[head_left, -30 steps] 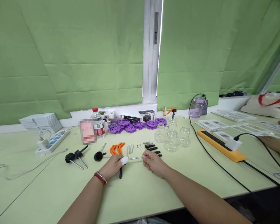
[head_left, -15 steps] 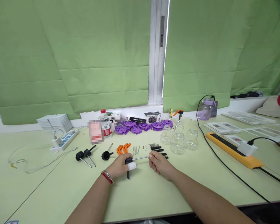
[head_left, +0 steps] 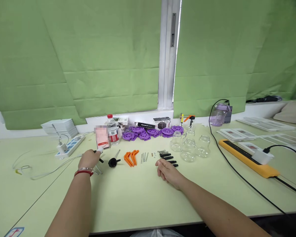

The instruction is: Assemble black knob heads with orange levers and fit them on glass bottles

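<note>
My left hand (head_left: 88, 160), its thumb wrapped in white, is curled over the black parts with metal rods at the left. Black plastic shows between its thumb and fingers, and thin rods (head_left: 98, 170) stick out below; most of these parts is hidden. My right hand (head_left: 169, 172) rests with bent, closed fingers beside the black sticks (head_left: 172, 162), and nothing shows in it. Between the hands lie a black cup-shaped part with a rod (head_left: 112, 162), orange levers (head_left: 131, 158), metal pins (head_left: 144, 157) and small springs (head_left: 163, 152).
Purple openwork parts (head_left: 144, 136) line the back, beside a water bottle (head_left: 112, 131) and a pink-screened object (head_left: 102, 136). Clear glass jars (head_left: 188, 154) stand right of centre. A yellow power strip (head_left: 249, 159) with a black cable lies at the right, a white one (head_left: 71, 148) at the left.
The black part with the metal rod has left my right hand's fingers. My left hand has carried it leftward to the other black parts. My right hand has stayed near its place, now closed.
</note>
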`<state>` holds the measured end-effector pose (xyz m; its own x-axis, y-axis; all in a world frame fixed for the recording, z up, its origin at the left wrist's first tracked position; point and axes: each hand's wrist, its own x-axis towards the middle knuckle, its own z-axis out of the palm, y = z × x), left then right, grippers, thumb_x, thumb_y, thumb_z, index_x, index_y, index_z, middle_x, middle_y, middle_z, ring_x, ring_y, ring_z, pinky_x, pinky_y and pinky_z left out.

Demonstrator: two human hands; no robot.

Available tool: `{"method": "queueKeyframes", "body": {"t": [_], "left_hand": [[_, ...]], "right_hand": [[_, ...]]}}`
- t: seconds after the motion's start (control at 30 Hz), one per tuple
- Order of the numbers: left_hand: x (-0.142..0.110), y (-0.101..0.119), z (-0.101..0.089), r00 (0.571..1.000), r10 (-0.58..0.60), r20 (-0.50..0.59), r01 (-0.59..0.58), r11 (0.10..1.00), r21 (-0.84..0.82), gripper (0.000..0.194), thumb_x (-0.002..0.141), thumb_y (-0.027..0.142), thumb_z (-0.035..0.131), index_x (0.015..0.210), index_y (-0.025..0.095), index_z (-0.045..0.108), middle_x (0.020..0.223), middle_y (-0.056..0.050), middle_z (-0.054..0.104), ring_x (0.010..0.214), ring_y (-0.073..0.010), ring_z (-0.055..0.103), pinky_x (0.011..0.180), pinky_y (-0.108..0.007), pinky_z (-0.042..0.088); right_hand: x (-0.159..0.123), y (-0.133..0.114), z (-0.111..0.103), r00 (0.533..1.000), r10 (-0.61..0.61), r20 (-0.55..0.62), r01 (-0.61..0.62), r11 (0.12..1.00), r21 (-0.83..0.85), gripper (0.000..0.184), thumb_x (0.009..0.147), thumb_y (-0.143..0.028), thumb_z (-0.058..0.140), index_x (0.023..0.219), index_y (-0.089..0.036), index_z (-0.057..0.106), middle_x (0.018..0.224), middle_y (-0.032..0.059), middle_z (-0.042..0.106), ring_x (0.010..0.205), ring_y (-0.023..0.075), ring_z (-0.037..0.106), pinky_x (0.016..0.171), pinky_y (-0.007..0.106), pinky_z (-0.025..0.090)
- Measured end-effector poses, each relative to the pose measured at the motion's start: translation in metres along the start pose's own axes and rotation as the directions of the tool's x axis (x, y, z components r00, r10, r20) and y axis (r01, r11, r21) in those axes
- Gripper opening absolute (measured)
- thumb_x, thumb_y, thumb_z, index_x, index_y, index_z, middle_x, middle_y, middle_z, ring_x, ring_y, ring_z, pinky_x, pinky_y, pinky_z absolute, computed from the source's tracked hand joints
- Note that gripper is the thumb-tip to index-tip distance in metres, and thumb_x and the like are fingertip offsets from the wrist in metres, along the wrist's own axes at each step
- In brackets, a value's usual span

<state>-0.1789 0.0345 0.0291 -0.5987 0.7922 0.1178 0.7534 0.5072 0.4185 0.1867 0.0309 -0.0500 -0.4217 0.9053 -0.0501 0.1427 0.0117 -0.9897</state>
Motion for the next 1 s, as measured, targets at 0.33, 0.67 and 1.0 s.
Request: {"method": "queueKeyframes", "body": {"t": [0.33, 0.67, 1.0], "left_hand": [[0.000, -0.003, 0.042, 0.986, 0.086, 0.141, -0.105, 0.985, 0.137, 0.039, 0.075, 0.042, 0.042, 0.088, 0.012, 0.064, 0.098, -0.023, 0.067, 0.086, -0.0350, 0.064, 0.065, -0.037, 0.045], [0.003, -0.009, 0.016, 0.996, 0.053, -0.065, -0.035, 0.966, 0.255, 0.042, 0.080, 0.035, 0.034, 0.106, 0.016, 0.061, 0.110, -0.021, 0.062, 0.097, -0.0375, 0.058, 0.067, -0.043, 0.045], [0.033, -0.031, 0.023, 0.973, 0.168, 0.156, -0.209, 0.931, 0.299, 0.050, 0.062, 0.019, 0.051, 0.111, 0.021, 0.058, 0.104, -0.015, 0.069, 0.096, -0.0365, 0.060, 0.088, -0.058, 0.030]], "right_hand": [[-0.001, -0.003, 0.001, 1.000, 0.004, -0.009, -0.004, 0.999, -0.042, 0.032, 0.088, -0.049, 0.036, 0.085, -0.020, 0.048, 0.065, -0.0031, 0.052, 0.044, 0.0065, 0.037, 0.040, 0.019, 0.027], [-0.001, 0.001, 0.000, 1.000, -0.029, -0.010, 0.028, 0.995, -0.097, 0.025, 0.089, -0.039, 0.038, 0.080, -0.019, 0.047, 0.066, -0.0023, 0.053, 0.047, 0.0068, 0.039, 0.045, 0.020, 0.031], [0.034, -0.031, -0.015, 0.979, -0.189, -0.074, 0.076, 0.679, -0.730, 0.014, 0.083, -0.019, 0.049, 0.086, -0.017, 0.063, 0.079, 0.0035, 0.064, 0.071, 0.0135, 0.057, 0.061, 0.023, 0.039]]}}
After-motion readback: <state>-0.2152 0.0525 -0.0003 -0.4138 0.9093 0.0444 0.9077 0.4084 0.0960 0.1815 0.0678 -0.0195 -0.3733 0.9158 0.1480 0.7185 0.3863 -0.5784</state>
